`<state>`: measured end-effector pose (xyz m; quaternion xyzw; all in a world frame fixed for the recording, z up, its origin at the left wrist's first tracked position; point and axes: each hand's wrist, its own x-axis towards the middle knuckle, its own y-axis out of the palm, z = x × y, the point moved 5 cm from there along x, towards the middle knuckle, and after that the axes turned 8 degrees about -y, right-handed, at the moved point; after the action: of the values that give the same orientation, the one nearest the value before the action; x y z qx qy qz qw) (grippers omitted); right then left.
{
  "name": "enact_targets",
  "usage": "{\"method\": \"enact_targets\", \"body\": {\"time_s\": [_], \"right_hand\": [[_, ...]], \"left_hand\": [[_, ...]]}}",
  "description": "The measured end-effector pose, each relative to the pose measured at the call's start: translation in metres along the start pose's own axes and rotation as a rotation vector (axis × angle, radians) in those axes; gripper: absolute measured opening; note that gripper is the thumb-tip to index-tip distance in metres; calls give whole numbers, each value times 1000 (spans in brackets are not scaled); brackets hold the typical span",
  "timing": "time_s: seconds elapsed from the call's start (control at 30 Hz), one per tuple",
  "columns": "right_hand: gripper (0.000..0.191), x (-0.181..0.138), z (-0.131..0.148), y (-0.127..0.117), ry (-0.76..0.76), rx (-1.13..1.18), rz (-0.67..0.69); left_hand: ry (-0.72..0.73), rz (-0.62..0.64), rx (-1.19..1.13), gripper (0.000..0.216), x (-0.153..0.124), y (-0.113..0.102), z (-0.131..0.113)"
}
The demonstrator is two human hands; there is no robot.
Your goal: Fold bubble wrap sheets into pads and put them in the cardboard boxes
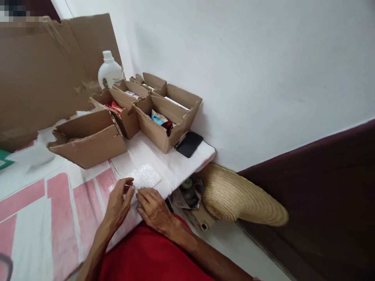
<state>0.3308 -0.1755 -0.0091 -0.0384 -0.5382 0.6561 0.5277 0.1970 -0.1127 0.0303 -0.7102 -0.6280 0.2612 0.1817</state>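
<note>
A small sheet of clear bubble wrap (pixel 145 175) lies on the white table top near its front edge. My left hand (pixel 118 203) pinches the sheet's near left edge between thumb and fingers. My right hand (pixel 154 208) rests on the near right part of the sheet, fingers curled and pressing down on it. Both wrists come in over my red clothing (pixel 146 257) at the bottom of the view.
Several open cardboard boxes (pixel 159 117) with small packets stand at the back, a larger one (pixel 88 140) to the left. A white plastic bottle (pixel 109 70) stands behind them. A black phone (pixel 189 143) lies by the wall. A straw hat (pixel 240 197) hangs below the table's right end.
</note>
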Motion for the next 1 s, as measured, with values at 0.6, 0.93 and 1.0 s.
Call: {"method": "enact_targets", "body": {"time_s": [0.6, 0.93, 1.0], "right_hand": [[22, -7, 8, 5, -213, 173, 22], [22, -8, -9, 3, 471, 461, -193], [27, -4, -10, 2, 474, 459, -195]], "left_hand": [[-549, 55, -392, 66, -73, -42, 45], [-129, -236, -94, 42, -84, -55, 28], [143, -277, 99, 33, -77, -41, 17]]}}
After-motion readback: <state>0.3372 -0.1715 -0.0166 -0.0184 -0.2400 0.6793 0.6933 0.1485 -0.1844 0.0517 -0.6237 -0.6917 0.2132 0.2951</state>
